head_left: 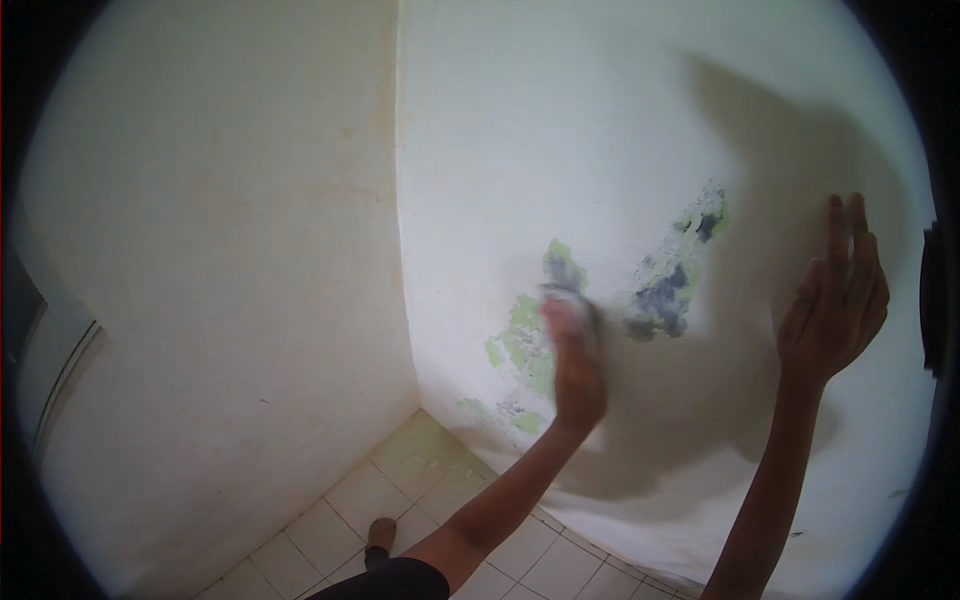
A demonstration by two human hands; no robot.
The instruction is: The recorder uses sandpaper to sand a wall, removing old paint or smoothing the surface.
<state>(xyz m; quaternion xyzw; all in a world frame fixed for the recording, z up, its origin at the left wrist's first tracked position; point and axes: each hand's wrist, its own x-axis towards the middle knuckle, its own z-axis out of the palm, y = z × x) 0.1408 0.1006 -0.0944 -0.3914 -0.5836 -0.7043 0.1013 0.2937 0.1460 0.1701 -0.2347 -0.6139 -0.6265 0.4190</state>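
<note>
My left hand is on the white wall, at a patch of peeled paint that shows pale green and grey. Its fingers are closed around a flat, whitish-grey thing, pressed to the wall. Motion smears both, so I cannot tell its kind. To the right, my right hand rests on the wall with fingers stretched upward and nothing in it. Between the two hands lies another peeled patch, dark grey with light green edges.
A second wall meets this one at a corner on the left. White square floor tiles lie below, with pale crumbs near the corner. A foot stands on the tiles. A dark-edged object is at the far right.
</note>
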